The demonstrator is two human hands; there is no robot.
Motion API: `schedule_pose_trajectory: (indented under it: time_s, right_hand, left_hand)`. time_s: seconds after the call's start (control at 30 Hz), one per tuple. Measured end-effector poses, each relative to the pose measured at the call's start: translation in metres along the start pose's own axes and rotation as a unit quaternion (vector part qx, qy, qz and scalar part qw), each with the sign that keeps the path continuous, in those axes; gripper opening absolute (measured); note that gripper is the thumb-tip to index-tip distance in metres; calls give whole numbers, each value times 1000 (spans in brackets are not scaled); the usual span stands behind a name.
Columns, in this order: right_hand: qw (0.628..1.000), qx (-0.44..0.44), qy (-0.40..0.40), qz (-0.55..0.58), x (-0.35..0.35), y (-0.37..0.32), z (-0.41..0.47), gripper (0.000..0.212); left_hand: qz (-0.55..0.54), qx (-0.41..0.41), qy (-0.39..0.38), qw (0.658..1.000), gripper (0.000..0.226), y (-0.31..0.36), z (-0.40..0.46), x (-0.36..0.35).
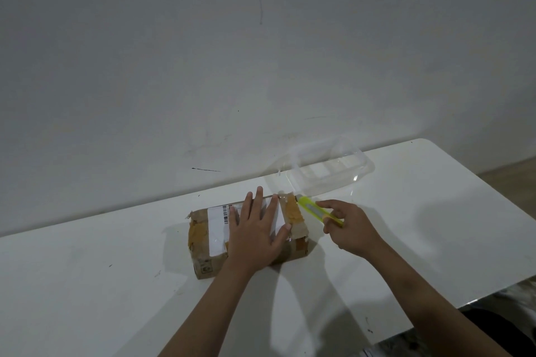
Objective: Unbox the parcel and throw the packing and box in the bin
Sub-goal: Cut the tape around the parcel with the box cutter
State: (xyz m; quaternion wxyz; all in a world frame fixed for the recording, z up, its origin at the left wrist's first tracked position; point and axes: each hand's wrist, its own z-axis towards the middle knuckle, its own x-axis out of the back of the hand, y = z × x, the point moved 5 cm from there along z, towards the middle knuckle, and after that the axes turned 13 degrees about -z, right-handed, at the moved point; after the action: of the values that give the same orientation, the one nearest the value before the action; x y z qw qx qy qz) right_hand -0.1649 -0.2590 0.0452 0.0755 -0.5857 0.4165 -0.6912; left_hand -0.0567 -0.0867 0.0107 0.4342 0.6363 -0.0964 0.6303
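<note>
the left hand [255, 233] lies flat, fingers spread, pressing on top of the taped cardboard parcel [246, 236] at the middle of the white table [87, 284]. just right of it, the right hand [349, 227] grips a yellow-green utility knife [317, 211], tip touching the parcel's far right corner. beyond sits a clear plastic container [327, 168] by the wall [203, 52].

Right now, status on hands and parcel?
Left hand flat on parcel. Right hand grips yellow cutter at taped end. Parcel still sealed. Clear tray behind, not blocking.
</note>
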Motion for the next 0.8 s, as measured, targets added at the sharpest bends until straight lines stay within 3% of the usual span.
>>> schedule_pose_trajectory:
  time_s: [0.33,0.8]
  right_hand:
    - [1000,-5,2,16,-2,4,-1,35]
    - [995,59,-45,-66,18,-8,-10,34]
  left_hand:
    - [-9,-2,2,1000,70,1,-1,2]
    - [5,5,-9,1000,71,-1,1,-3]
